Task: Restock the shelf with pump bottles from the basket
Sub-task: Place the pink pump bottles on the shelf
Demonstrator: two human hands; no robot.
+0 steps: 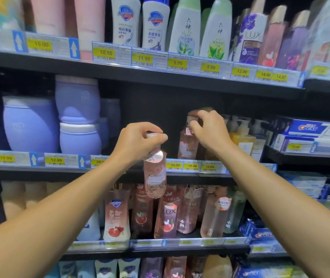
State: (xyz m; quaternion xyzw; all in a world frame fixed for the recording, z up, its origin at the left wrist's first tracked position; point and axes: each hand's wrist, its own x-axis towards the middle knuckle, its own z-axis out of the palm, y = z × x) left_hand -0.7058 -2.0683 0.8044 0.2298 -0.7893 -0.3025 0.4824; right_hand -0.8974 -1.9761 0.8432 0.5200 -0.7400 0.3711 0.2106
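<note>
Now both hands are gripping pink pump bottles at the middle shelf.
Left hand is pinching one bottle by its cap, hanging before the shelf edge; at three o'clock, right hand is grasping the standing bottle's pump.

I see a clear pink bottle with a white cap and a silvery round sticker, flecked with pale petals inside. A second pink bottle has a rose-brown cap. To the left, lavender tubs carry white lids. The shelf is black, its price tags yellow with blue arrows. Further right stands an amber-yellow bottle.
</note>
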